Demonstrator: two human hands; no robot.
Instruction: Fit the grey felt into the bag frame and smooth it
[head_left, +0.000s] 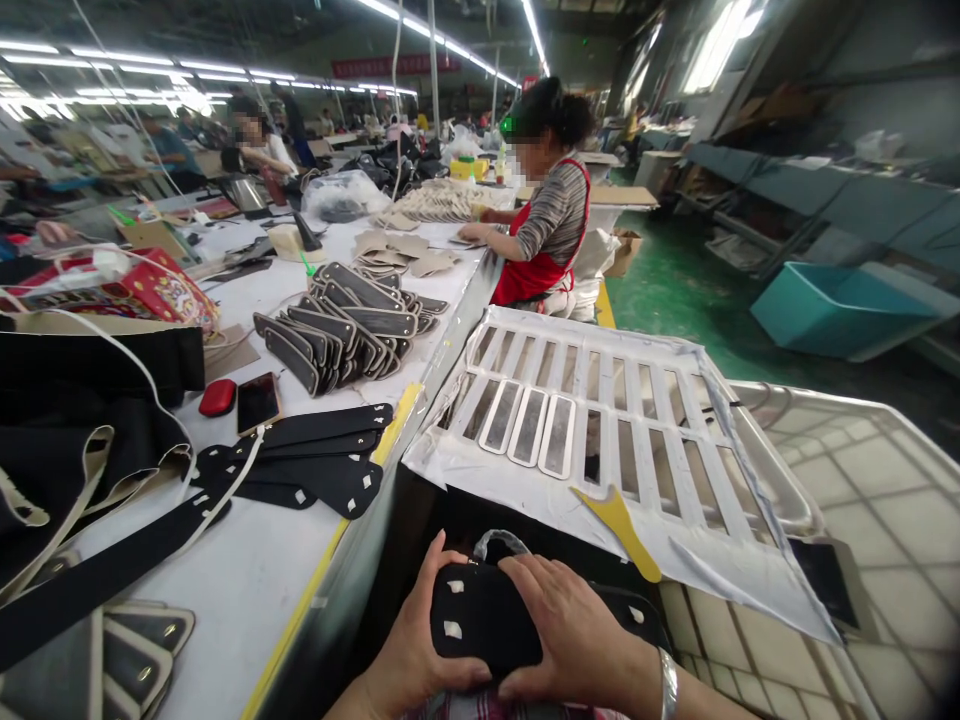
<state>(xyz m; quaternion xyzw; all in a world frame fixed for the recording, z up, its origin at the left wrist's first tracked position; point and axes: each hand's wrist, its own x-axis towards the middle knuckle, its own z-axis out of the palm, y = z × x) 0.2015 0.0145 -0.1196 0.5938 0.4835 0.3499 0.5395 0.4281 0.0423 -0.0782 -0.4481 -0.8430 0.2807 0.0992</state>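
Observation:
Low in the middle of the head view, a black leather-like piece (pixel 484 610) with small white tabs lies between my hands. My left hand (pixel 427 640) grips its left end, the thumb on the near edge and the fingers along the far side. My right hand (pixel 566 630) wraps over its middle, and the piece runs on to the right beneath that hand. Clear plastic (pixel 501 543) sticks up behind it. Matching black straps (pixel 300 455) with white tabs lie fanned on the table to the left. A yellow scraper-like tool (pixel 619 530) rests on the slotted white frame (pixel 600 420).
Several grey strap pieces (pixel 345 325) are heaped on the white table (pixel 247 560). A phone (pixel 259 402) and a red case (pixel 217 398) lie beside black material. A co-worker in a red apron (pixel 536 265) sits farther along. A teal bin (pixel 840 310) stands on the right.

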